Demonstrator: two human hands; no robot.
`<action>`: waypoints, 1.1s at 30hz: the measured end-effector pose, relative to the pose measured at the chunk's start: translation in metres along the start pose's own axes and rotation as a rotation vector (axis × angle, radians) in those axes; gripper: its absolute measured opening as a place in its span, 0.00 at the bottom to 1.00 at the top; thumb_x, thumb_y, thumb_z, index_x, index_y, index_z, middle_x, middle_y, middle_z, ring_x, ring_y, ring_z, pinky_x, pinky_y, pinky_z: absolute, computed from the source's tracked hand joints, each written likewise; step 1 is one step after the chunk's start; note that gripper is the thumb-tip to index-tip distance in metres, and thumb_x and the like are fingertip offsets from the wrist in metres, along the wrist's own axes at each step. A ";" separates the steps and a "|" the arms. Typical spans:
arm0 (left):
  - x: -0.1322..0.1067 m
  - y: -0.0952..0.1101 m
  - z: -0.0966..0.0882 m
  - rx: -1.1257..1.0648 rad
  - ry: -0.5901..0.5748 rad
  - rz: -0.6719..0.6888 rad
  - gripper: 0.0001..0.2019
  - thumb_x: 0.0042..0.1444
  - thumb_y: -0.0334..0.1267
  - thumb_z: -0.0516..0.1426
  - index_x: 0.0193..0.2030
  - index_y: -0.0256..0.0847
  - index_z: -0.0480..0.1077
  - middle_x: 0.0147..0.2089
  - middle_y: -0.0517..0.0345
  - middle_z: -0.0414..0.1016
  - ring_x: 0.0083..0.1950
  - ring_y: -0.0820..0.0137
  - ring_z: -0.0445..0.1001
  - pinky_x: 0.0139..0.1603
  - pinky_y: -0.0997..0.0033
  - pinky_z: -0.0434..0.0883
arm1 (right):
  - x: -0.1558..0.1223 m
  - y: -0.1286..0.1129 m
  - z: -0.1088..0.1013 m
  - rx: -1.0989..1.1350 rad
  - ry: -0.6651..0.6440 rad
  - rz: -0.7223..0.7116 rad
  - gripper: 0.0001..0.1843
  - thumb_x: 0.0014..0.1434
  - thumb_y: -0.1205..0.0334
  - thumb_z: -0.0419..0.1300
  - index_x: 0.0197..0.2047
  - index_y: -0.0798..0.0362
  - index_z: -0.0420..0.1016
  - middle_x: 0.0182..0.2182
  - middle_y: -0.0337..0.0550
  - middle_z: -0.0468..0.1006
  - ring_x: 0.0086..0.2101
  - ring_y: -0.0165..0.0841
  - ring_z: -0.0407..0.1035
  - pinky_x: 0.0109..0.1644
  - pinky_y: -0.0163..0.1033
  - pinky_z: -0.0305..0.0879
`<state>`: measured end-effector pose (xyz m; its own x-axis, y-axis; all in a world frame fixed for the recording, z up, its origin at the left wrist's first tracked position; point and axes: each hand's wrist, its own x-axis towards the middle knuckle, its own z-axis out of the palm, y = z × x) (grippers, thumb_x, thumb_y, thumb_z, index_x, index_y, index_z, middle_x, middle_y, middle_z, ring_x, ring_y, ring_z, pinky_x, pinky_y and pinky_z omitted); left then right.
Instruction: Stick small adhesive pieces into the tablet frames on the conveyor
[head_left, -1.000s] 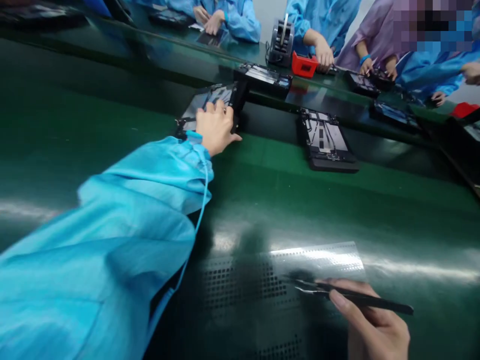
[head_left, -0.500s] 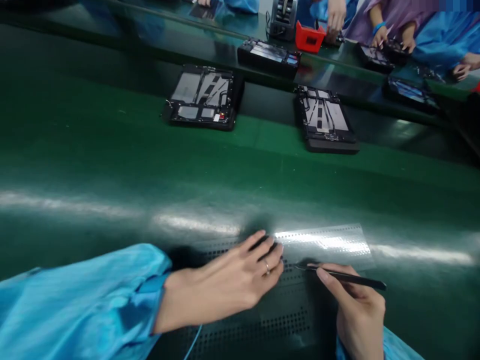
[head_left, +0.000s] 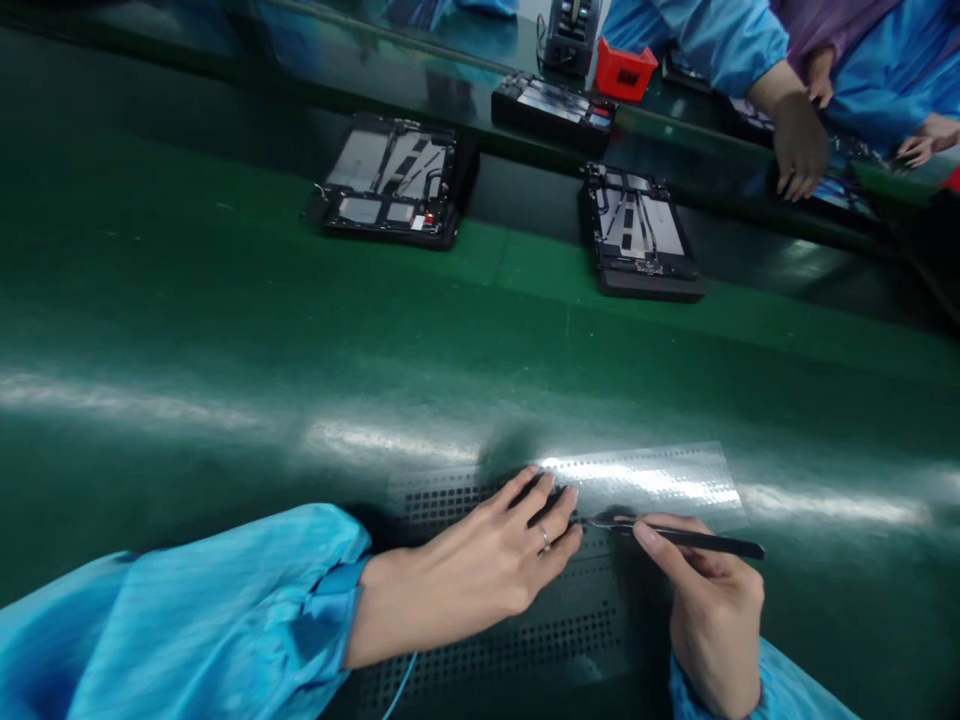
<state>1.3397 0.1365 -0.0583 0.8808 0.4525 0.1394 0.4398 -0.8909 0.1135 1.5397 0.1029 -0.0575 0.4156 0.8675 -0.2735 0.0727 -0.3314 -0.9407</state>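
A clear plastic sheet (head_left: 645,485) with rows of small black square stickers lies on the green work surface. My left hand (head_left: 487,560) rests flat on it, fingers stretched out and a ring on one finger. In my right hand (head_left: 712,600) is a pair of black tweezers (head_left: 697,538), pinched between thumb and fingers. The tweezer tips point left and meet the sheet just beside my left fingertips. Whether the tips grip a sticker is too small to tell. Nearer me lies a second sheet (head_left: 525,645) with black squares, partly hidden under my left forearm.
Two opened flat electronic devices, one on the left (head_left: 394,180) and one on the right (head_left: 637,230), lie on black blocks farther back. Behind them are another device (head_left: 555,108) and a red bin (head_left: 625,72). A co-worker's hand (head_left: 799,145) reaches in at the upper right.
My left hand has shifted slightly right along the sheet. The tweezer tips have moved a little left and up, close to its fingertips. A co-worker's arm has stretched forward at upper right.
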 end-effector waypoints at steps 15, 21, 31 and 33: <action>0.022 0.010 0.010 0.022 0.046 -0.042 0.19 0.55 0.25 0.51 0.54 0.33 0.64 0.56 0.43 0.66 0.57 0.54 0.66 0.56 0.54 0.64 | 0.026 0.012 -0.025 0.054 -0.035 0.038 0.08 0.38 0.59 0.70 0.22 0.54 0.80 0.24 0.43 0.78 0.26 0.34 0.72 0.29 0.34 0.67; 0.027 0.006 0.010 -0.067 0.017 -0.085 0.20 0.54 0.26 0.53 0.55 0.35 0.62 0.60 0.45 0.62 0.61 0.60 0.60 0.60 0.60 0.61 | 0.050 -0.015 -0.038 0.147 -0.061 -0.030 0.08 0.37 0.60 0.70 0.20 0.56 0.79 0.21 0.44 0.76 0.25 0.33 0.70 0.30 0.35 0.68; 0.094 -0.127 -0.014 -0.119 0.004 -0.656 0.17 0.62 0.36 0.51 0.57 0.37 0.61 0.56 0.45 0.64 0.53 0.58 0.68 0.51 0.54 0.67 | 0.195 -0.105 -0.007 0.392 -0.001 -0.267 0.04 0.48 0.69 0.64 0.25 0.60 0.72 0.22 0.38 0.74 0.26 0.30 0.72 0.40 0.40 0.69; 0.106 -0.154 -0.012 -0.118 0.044 -0.761 0.19 0.62 0.39 0.53 0.58 0.37 0.59 0.56 0.46 0.63 0.51 0.61 0.68 0.50 0.55 0.69 | 0.217 -0.107 0.011 0.400 -0.011 -0.196 0.06 0.56 0.66 0.59 0.30 0.60 0.71 0.25 0.37 0.74 0.28 0.27 0.71 0.37 0.38 0.69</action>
<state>1.3635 0.3227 -0.0496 0.3342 0.9423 0.0197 0.8977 -0.3246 0.2978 1.6124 0.3312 -0.0182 0.4190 0.9042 -0.0821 -0.2083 0.0077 -0.9780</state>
